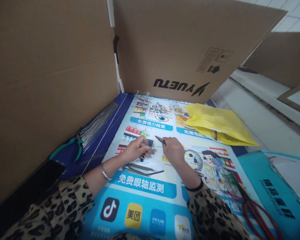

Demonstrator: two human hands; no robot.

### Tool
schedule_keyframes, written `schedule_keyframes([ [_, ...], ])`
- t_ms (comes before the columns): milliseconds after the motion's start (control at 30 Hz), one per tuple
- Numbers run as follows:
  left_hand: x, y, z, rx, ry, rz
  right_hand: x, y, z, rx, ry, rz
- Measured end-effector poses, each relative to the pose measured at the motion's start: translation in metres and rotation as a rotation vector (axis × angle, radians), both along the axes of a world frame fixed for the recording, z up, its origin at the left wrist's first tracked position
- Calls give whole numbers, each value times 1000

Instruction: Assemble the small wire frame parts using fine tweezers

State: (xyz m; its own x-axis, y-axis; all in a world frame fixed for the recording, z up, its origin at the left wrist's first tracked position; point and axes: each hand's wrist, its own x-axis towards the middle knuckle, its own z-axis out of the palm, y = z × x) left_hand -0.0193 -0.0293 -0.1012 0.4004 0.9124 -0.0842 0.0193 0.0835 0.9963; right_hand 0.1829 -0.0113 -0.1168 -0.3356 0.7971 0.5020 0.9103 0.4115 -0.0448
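Over the middle of a printed poster (pixel 170 156), my left hand (pixel 137 147) has its fingers pinched together at a small, thin item that is too small to make out. Just right of it, my right hand (pixel 173 151) is closed round a dark pointed tool (pixel 160 139), whose tip points up and left. A small gap separates the two hands. Fine wire loops (pixel 146 128) lie on the poster beyond them.
Tall cardboard panels (pixel 165 43) stand behind and left. Teal-handled pliers (pixel 67 148) and a bundle of thin wires (pixel 97 125) lie left. On the right are a yellow bag (pixel 215 123), a tape roll (pixel 193 160), tangled wire (pixel 222 176), red-handled scissors (pixel 256 213) and a blue box piece (pixel 272 186).
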Motion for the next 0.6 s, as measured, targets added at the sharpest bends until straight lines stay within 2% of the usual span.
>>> schedule_keyframes([
  [133,1,-1,-2,47,30,-7,-2,-1,2,-49,-8,47],
  [400,-2,3,1,32,-43,64,-1,-1,1,-37,36,25],
  [600,-2,3,3,21,-80,52,-2,0,-1,-50,23,20],
])
